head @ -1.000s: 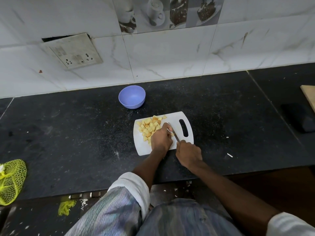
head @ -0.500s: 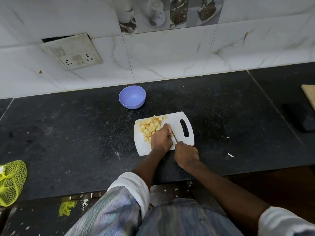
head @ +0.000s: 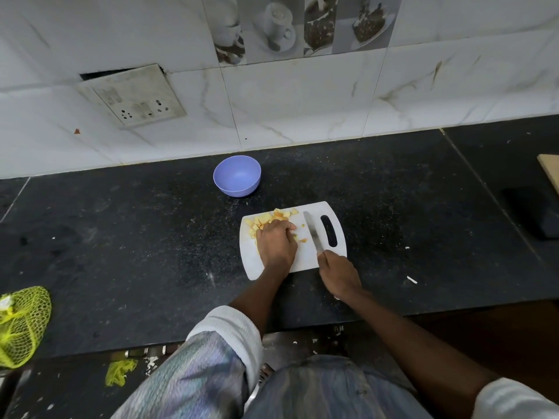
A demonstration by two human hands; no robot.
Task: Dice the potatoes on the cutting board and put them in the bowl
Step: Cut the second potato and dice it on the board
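Observation:
A white cutting board lies on the black counter, with a heap of yellow potato cubes at its far left. My left hand lies over the near part of the heap, fingers curled down onto the pieces. A few small bits lie just right of it. My right hand grips the handle of a knife, whose blade lies along the board beside the handle slot. The empty purple bowl stands beyond the board, towards the wall.
A yellow mesh bag hangs over the counter's front edge at far left. At the right edge are a dark object and a wooden board corner. The tiled wall with a socket plate rises behind.
The knife has moved right, away from my left hand, and its whole blade now shows on the board. My left hand has slid onto the cube heap.

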